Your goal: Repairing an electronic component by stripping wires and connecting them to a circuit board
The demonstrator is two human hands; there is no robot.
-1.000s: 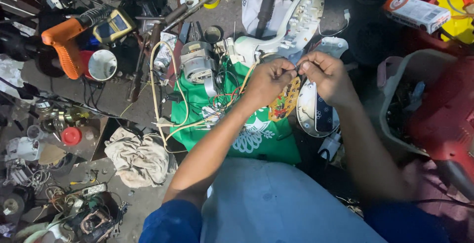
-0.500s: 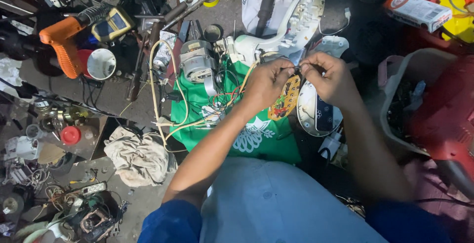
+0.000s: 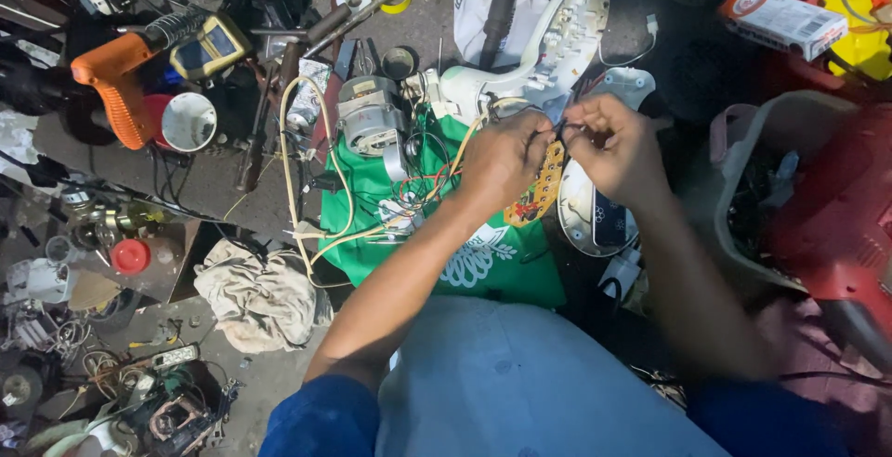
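Green cloth (image 3: 483,262) covers the middle of the work spot, and both hands meet just above its upper edge. The left hand (image 3: 502,160) is curled tight, fingertips pinching a thin dark wire (image 3: 564,129). The right hand (image 3: 618,146) is pinched narrow on the same wire, so the 2 hands sit almost touching. Directly under them lies 1 yellow circuit board (image 3: 537,192), partly hidden by the left hand, with 1 white oval cover (image 3: 595,220) touching its right side.

Free room is scarce. Just left of the left hand, 1 small grey motor (image 3: 370,118) rests on the cloth, with a tangle of red, yellow and white leads (image 3: 418,188) between motor and wrist. Above the hands, 1 white appliance shell (image 3: 557,39) leans close. To the right, 1 grey bin (image 3: 771,188) of cables stands near the right forearm. Well apart at upper left sit 1 orange heat gun (image 3: 116,85) and 1 yellow meter (image 3: 209,48). 1 crumpled rag (image 3: 260,294) lies beside the cloth's lower left edge.
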